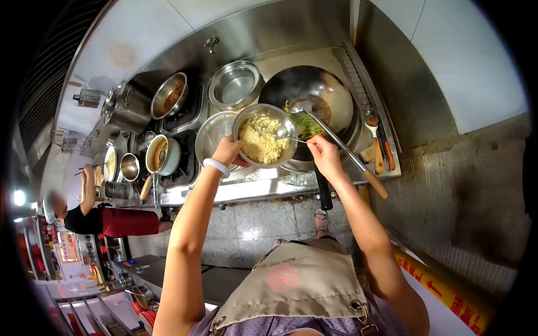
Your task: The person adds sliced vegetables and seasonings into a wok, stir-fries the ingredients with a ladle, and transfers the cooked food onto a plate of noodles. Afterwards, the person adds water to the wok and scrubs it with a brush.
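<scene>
My left hand [228, 151], with a white band at the wrist, grips the near left side of a metal bowl [288, 151]. Pale yellow chopped bits [260, 143], perhaps minced garlic, lie heaped inside. Between the fingertips of my right hand [326, 157] is the thin handle of a spoon [296, 139]; its head reaches into the bowl. Partly behind the bowl, a black wok [286, 81] holds green vegetables [308, 127]. A ladle [339, 143] with a wooden handle rests across the wok, its head inside.
A water-filled metal basin [230, 84] and another metal bowl [206, 140] stand left of the wok. Farther left are a pot [170, 155] and a pan of red-brown food [172, 98]. Brushes [374, 143] lie at right. Another person [95, 215] works at far left.
</scene>
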### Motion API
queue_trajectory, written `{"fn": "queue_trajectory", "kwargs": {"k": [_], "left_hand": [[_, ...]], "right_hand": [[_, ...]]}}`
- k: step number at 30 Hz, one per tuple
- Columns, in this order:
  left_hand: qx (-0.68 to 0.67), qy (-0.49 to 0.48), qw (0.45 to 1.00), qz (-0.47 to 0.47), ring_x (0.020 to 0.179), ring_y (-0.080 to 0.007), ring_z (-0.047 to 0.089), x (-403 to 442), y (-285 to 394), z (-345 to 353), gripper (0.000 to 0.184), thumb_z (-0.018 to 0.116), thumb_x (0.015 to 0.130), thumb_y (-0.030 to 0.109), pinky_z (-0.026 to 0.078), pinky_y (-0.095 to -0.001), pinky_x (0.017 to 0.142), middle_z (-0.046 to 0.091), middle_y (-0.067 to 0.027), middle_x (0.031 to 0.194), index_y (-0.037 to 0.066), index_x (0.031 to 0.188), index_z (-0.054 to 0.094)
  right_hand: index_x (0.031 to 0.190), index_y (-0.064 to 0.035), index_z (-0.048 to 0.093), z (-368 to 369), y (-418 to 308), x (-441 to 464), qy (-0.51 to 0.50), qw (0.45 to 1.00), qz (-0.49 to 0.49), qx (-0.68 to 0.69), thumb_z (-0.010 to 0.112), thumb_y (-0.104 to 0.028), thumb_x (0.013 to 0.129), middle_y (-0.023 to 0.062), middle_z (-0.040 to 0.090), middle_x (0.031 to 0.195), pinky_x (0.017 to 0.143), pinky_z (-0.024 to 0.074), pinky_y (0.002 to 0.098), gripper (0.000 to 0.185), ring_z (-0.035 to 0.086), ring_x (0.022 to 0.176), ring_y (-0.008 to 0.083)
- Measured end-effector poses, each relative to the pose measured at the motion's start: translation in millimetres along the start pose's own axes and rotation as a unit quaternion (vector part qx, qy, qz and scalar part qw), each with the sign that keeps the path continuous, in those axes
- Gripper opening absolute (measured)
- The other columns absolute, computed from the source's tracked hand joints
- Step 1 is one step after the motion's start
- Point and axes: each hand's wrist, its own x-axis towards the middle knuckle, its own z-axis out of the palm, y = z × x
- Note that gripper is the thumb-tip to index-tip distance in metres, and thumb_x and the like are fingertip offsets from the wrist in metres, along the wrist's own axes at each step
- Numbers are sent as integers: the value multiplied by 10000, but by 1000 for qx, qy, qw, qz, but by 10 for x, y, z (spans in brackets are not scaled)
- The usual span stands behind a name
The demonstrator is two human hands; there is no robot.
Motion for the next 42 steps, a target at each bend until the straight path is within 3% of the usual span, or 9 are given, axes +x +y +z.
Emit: {"fn": "queue_trajectory", "kwargs": {"k": [4,13,17,20,24,30,32,37,42], "left_hand": [[6,-5,1000,12,683,-371,648,-33,37,15,336,499,839,86,592,-414,495,577,-273,903,-142,1076,431],[8,-7,999,-37,675,-386,645,-58,196,-15,335,488,821,57,594,-403,493,573,-291,897,-170,1058,421],[-10,30,999,-20,606,-355,641,-52,66,-45,341,519,797,73,582,-385,490,577,-269,831,-179,1012,439],[-45,7,998,-46,596,-358,636,-32,-52,-143,325,506,800,62,580,-391,477,568,-260,827,-173,1012,431],[-86,31,995,-37,585,-363,628,-198,-109,-155,294,487,812,45,581,-403,472,553,-268,819,-162,1009,417],[-264,81,958,-80,600,-284,635,-540,-772,-331,287,553,780,-29,597,-391,521,566,-189,799,-113,1038,457],[-333,111,936,41,676,-277,657,-851,-1162,-297,394,537,807,10,601,-333,538,600,-234,979,-108,1171,445],[-514,250,816,86,756,-264,665,-1856,-1923,-300,450,483,856,94,602,-312,586,572,-221,1098,-82,1255,373],[-597,420,678,84,824,-286,659,-2732,-2712,-730,418,435,872,80,599,-331,645,572,-243,1084,-102,1241,364]], "right_hand": [[846,-26,562,38,156,51,36,997,-49,-50,573,-70,837,160,604,776,606,460,402,46,586,735,371],[892,-44,589,-52,105,12,135,959,-170,-182,569,-86,850,124,590,832,632,471,408,62,587,752,341],[892,-40,587,-87,146,29,185,967,-137,-106,560,-65,848,144,599,827,641,465,395,57,583,746,357],[864,-9,568,-37,418,25,103,990,70,-64,565,-63,838,193,591,764,638,451,398,61,585,727,370],[865,-7,572,-42,315,17,112,994,6,3,565,-81,860,157,581,710,598,439,337,74,555,618,267],[935,4,613,219,-730,26,-60,977,-164,-125,584,-69,853,130,624,832,628,480,290,114,611,699,195],[1015,15,613,462,-825,76,-153,969,-175,-88,598,-82,850,122,630,855,639,486,284,191,611,718,181],[1349,-79,403,1364,-1573,-145,-411,909,14,67,593,-189,883,52,603,870,574,472,227,515,577,717,113],[1401,-134,292,2345,-1946,-625,-482,863,16,149,468,-398,934,101,556,1066,536,475,202,565,601,730,132]]}}
